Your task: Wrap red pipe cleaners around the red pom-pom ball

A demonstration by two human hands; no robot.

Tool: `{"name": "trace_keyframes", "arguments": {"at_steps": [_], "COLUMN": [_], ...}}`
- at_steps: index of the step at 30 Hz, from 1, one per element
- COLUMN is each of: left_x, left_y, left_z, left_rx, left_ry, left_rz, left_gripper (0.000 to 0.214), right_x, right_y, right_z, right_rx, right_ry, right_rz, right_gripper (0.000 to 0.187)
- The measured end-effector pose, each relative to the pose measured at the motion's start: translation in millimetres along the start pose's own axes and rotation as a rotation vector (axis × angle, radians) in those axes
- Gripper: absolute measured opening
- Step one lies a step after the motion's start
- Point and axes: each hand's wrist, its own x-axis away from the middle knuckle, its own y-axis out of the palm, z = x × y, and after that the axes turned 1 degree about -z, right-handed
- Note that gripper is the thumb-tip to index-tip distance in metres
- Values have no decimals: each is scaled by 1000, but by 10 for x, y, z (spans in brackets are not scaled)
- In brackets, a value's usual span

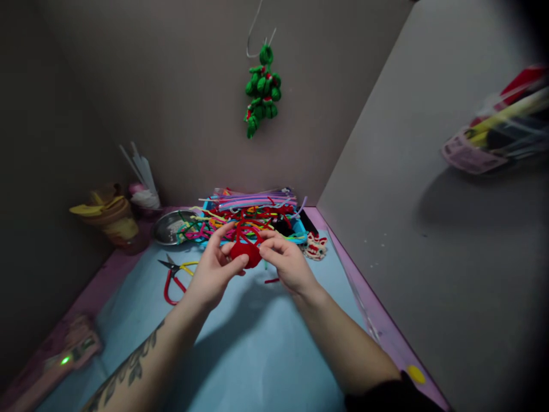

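Both hands meet over the blue mat (257, 349), a little above its far half. My left hand (214, 269) is closed around a red pipe-cleaner ball (245, 253), thumb pressed on its front. My right hand (285, 260) pinches the same red piece from the right, fingers curled. Red pipe-cleaner stems (246, 226) stick up from the ball between the fingers. Just behind the hands lies a pile of coloured pipe cleaners (253, 214) on a blue tray.
Red-handled scissors (174, 277) lie left of the hands. A metal dish (169, 226), a yellow-brown cup (114, 220) and white sticks (141, 171) stand at back left. A green pipe-cleaner ornament (261, 91) hangs on the wall. A small white-red figure (315, 246) sits at right.
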Motion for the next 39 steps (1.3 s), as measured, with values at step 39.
{"name": "trace_keyframes", "arguments": {"at_steps": [39], "left_x": [69], "left_y": [142], "left_z": [20], "left_rx": [310], "left_ry": [-150], "left_rz": [197], "left_gripper": [77], "right_x": [128], "right_y": [20], "right_z": [16], "right_rx": [856], "right_ry": [-1008], "right_rz": [279], "right_gripper": [33]}}
